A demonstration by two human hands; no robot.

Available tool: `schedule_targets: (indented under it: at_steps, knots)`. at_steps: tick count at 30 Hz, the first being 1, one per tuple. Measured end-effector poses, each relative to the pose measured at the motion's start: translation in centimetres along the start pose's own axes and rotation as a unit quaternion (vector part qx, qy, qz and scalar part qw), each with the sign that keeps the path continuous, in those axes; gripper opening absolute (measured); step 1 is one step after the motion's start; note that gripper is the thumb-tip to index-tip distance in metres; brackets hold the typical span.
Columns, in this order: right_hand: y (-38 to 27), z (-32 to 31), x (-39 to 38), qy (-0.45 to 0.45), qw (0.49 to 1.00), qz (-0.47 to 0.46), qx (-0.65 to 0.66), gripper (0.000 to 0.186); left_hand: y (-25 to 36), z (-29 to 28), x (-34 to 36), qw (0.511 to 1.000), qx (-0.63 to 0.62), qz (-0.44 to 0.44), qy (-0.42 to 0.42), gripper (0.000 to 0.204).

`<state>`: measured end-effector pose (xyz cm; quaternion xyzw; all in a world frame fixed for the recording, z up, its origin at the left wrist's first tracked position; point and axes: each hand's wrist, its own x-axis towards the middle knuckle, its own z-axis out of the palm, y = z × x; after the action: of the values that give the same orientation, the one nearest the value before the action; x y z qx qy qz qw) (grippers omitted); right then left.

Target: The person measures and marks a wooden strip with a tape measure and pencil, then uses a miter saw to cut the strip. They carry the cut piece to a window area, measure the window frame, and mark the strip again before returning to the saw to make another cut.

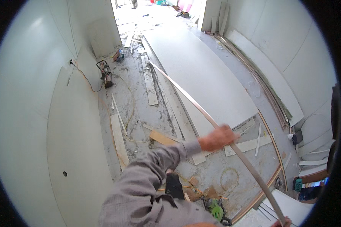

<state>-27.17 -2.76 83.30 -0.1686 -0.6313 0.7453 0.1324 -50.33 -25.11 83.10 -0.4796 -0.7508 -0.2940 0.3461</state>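
A long, narrow pale strip (253, 172) runs diagonally from over the floor's scraps down to the lower right. My left hand (219, 137), in a grey sleeve, is closed around its middle. At the bottom edge my right hand (285, 222) is partly visible, closed on the near end. Beyond the strip a large white panel (200, 68) lies on the floor, with loose offcuts (149, 79) beside it. Below my left arm, at the bottom, a green power tool (217, 210) sits among cords and cardboard scraps.
A compressor (107, 77) with a hose stands by the left wall (30, 94), where panels lean. Long strips and boards (265, 77) line the right wall. A bright doorway at the back shows a distant person's legs (134, 3). White boards (297, 200) lie at lower right.
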Motion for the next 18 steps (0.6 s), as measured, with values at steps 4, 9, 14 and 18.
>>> schedule_targets:
  at_steps: [4, 9, 14, 18]
  knots:
    - [0.9, 7.0, 7.5, -0.071, 0.996, 0.029, -0.035, 0.071, -17.8, -3.8, -5.2, 0.973, 0.162, -0.099, -0.132, 0.044]
    - [-1.9, 13.1, 17.3, -0.14, 0.978, 0.005, -0.152, 0.076, -22.4, -5.3, 0.1, 0.981, 0.117, -0.07, -0.136, 0.027]
    - [-1.2, 22.8, 25.8, -0.202, 0.957, -0.025, -0.206, 0.08, -19.4, -6.8, 12.3, 0.985, -0.015, -0.018, -0.172, 0.038]
    - [6.8, 40.4, 32.8, -0.283, 0.955, -0.027, -0.085, 0.086, -19.2, -10.2, 16.0, 0.985, -0.066, 0.084, -0.135, 0.051]
